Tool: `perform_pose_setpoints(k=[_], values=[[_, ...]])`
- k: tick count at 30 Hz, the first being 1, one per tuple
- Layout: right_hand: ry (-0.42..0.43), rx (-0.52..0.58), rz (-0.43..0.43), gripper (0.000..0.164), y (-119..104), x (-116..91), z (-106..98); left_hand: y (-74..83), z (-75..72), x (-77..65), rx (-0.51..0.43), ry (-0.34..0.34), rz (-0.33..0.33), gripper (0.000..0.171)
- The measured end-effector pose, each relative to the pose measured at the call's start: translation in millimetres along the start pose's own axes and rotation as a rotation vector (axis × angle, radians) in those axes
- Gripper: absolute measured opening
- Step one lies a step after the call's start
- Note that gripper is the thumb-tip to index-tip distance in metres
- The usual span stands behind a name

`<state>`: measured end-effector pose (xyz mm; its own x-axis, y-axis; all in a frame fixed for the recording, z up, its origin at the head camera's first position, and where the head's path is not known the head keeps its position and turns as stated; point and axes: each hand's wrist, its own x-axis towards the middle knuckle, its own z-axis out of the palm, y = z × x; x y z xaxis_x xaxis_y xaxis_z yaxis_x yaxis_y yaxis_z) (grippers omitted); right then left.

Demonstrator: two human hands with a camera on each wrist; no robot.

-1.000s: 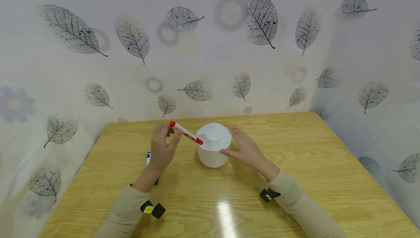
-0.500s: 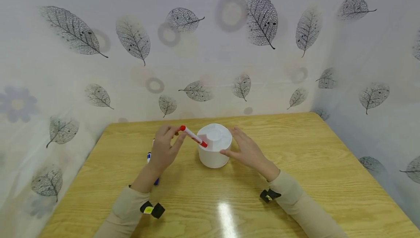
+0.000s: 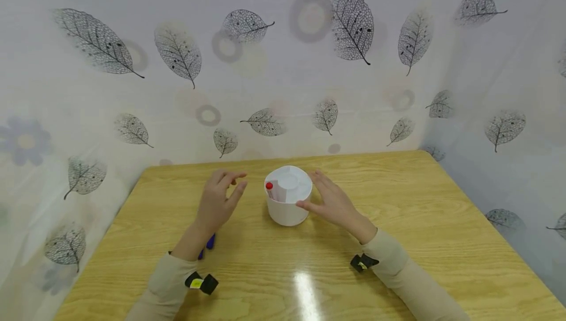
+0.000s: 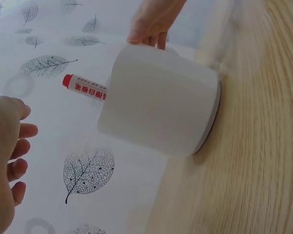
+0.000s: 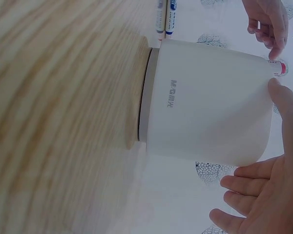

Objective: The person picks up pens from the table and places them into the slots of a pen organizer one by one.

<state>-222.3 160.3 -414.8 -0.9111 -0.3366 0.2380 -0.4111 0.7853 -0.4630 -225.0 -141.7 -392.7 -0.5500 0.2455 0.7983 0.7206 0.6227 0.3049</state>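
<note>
A white round pen holder stands upright on the table. In it stands a red-capped whiteboard marker, its top end sticking out above the rim on the left side. My left hand hovers left of the holder, fingers loosely bent and apart from the marker, holding nothing. My right hand rests its thumb near the rim and its fairly straight fingers against the holder's right side. In the right wrist view, the palm stays away from the wall.
Blue-ended markers lie on the wooden table, partly hidden under my left forearm. In the right wrist view, two markers lie beyond the holder. A leaf-patterned sheet borders the table at the back.
The red marker, held slanted by my left hand over the holder, moved right and down into it. My left hand let go and drew back slightly left. My right hand stayed put.
</note>
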Motion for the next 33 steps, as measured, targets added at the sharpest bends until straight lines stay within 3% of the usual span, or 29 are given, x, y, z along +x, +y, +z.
perform_pose_setpoints(k=[7,14,23,28,33], values=[[-0.002,-0.005,-0.005,0.086,0,1,0,-14.2,-10.8,-9.1,0.068,-0.029,-0.007,0.018],[-0.008,-0.005,0.001,0.086,0,1,-1,-36.3,-24.8,-21.8,0.209,-0.047,0.037,0.023],[-0.008,-0.008,0.005,0.086,-1,1,-2,-64.6,-43.5,-39.9,0.339,-0.108,0.043,0.018],[-0.005,-0.009,-0.002,0.087,0,1,-2,-76.6,-50.7,-49.9,0.393,-0.189,-0.021,0.021],[-0.006,-0.011,-0.008,0.088,0,2,-2,-84.0,-55.8,-58.7,0.438,-0.338,-0.131,0.025]])
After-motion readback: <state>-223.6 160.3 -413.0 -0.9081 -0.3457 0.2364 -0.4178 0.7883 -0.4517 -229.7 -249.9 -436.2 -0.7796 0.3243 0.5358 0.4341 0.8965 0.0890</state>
